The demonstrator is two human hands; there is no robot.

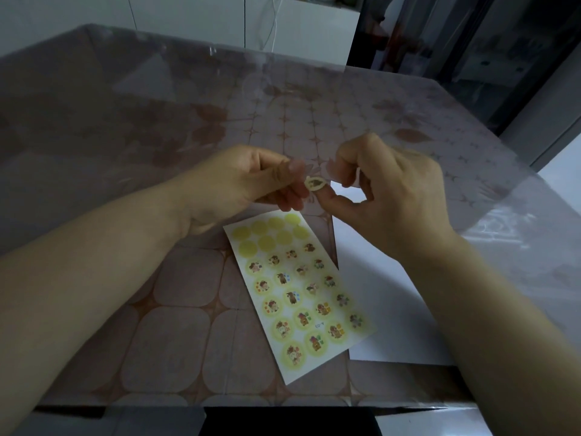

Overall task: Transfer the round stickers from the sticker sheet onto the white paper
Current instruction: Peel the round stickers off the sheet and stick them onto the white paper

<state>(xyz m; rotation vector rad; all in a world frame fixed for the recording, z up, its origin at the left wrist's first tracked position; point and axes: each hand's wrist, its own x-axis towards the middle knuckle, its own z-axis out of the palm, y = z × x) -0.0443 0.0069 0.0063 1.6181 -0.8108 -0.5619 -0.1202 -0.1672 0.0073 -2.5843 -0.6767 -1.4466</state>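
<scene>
The sticker sheet (297,294) lies slanted on the table below my hands. Several round cartoon stickers are on it, and several bare yellow circles show at its top end. A peeled round sticker (314,184), bent, hangs in the air above the sheet. My right hand (386,190) holds it at the tip of a finger. My left hand (248,180) is level with it just to the left, fingertips pinched close beside the sticker; contact is unclear. The white paper (386,294) lies under my right hand and forearm, right of the sheet.
The table (176,309) has a patterned cloth under a clear cover. Its near edge runs along the bottom of the view. Dark furniture (471,42) and a white wall stand behind the far edge.
</scene>
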